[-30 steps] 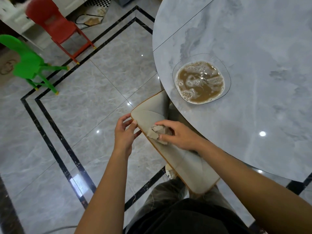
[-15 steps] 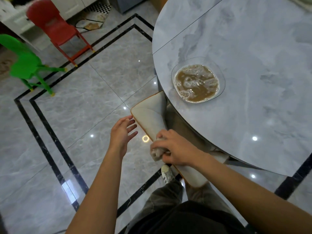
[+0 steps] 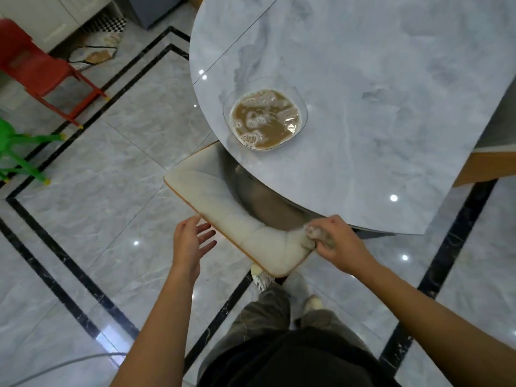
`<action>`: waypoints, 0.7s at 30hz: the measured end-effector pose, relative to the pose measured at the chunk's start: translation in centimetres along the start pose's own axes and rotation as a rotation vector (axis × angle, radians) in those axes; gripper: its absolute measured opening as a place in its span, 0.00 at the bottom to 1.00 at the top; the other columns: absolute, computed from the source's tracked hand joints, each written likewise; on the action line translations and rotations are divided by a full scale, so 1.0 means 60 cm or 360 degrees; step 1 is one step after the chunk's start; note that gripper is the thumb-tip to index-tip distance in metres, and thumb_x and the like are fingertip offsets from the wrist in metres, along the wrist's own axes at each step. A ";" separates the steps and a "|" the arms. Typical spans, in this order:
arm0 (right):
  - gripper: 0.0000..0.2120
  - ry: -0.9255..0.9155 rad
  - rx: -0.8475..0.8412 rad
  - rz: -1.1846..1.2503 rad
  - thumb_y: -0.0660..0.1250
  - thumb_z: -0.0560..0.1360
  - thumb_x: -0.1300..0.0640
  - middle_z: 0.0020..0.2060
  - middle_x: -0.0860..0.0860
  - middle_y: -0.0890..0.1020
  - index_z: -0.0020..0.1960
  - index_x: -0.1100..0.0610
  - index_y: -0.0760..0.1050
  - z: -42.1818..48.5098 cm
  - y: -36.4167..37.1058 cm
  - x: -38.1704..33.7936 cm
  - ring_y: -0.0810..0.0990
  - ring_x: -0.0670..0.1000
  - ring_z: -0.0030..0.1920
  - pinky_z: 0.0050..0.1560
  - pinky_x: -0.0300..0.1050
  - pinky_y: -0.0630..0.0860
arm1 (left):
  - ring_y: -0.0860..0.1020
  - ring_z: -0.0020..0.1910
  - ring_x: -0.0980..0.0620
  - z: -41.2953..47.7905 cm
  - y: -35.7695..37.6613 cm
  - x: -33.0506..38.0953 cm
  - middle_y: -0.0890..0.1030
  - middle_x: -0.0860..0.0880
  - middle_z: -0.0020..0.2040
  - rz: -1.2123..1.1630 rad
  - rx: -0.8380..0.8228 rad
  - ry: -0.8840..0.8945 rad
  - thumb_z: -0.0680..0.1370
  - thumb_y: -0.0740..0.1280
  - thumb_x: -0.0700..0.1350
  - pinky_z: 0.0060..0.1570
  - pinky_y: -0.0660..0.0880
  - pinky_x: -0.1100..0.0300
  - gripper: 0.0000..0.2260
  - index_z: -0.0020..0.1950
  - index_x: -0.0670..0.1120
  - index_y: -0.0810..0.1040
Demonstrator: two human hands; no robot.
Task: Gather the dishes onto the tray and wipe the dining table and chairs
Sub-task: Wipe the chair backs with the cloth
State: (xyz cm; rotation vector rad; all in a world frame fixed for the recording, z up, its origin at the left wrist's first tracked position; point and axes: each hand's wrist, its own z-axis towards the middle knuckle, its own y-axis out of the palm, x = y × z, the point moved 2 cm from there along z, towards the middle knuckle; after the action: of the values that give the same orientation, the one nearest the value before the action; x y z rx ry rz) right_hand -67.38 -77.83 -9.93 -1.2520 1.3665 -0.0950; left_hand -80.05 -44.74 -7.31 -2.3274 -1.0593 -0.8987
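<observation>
Right hand (image 3: 339,243) slid rightward gripping cloth (image 3: 315,233), left hand (image 3: 191,243) open

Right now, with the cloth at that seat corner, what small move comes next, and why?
Probably sweep the cloth across the seat toward its far end. The right hand grips it at the near corner, the rest of the seat lies ahead, and the left hand is open beside the edge, free to steady it.

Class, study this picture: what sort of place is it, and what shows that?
Most likely a home dining area: a marble-topped dining table holding a glass dish of brown liquid, a cushioned chair partly tucked under it, and a red plastic chair nearby.
</observation>
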 end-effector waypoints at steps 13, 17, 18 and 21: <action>0.19 -0.0075 0.0108 0.0559 0.74 0.72 0.58 0.53 0.52 0.77 0.62 0.50 0.79 -0.075 0.049 -0.104 0.76 0.51 0.52 0.53 0.44 0.74 | 0.79 0.64 0.43 -0.127 0.060 -0.056 0.73 0.44 0.71 0.0628 0.0276 0.0417 0.80 0.74 0.49 0.61 0.79 0.46 0.30 0.77 0.49 0.63; 0.18 0.0075 0.0360 0.0900 0.73 0.70 0.60 0.52 0.44 0.76 0.58 0.48 0.75 -0.132 0.062 -0.065 0.76 0.43 0.51 0.50 0.34 0.74 | 0.69 0.74 0.43 -0.150 0.074 -0.040 0.64 0.45 0.79 0.1393 0.0400 0.1057 0.80 0.73 0.44 0.63 0.74 0.46 0.28 0.78 0.51 0.67; 0.17 0.0265 0.0477 0.1014 0.73 0.71 0.60 0.51 0.44 0.76 0.55 0.46 0.74 -0.141 0.070 -0.045 0.77 0.44 0.51 0.48 0.36 0.76 | 0.66 0.76 0.42 -0.151 0.078 -0.039 0.64 0.45 0.80 0.1536 0.0347 0.1153 0.82 0.70 0.41 0.65 0.73 0.44 0.24 0.77 0.50 0.70; 0.15 0.0902 0.0624 0.1370 0.71 0.74 0.62 0.53 0.53 0.78 0.55 0.49 0.70 -0.139 0.090 0.006 0.80 0.53 0.50 0.41 0.41 0.75 | 0.62 0.79 0.39 -0.149 0.083 -0.050 0.63 0.42 0.82 0.1784 0.0185 0.1187 0.85 0.61 0.39 0.69 0.71 0.40 0.17 0.73 0.46 0.75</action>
State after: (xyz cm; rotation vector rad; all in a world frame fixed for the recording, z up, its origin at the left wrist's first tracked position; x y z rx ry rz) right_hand -76.70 -80.83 -11.60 -0.2365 2.1487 -0.1100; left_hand -81.05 -54.75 -3.73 -1.7548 0.4660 -0.9884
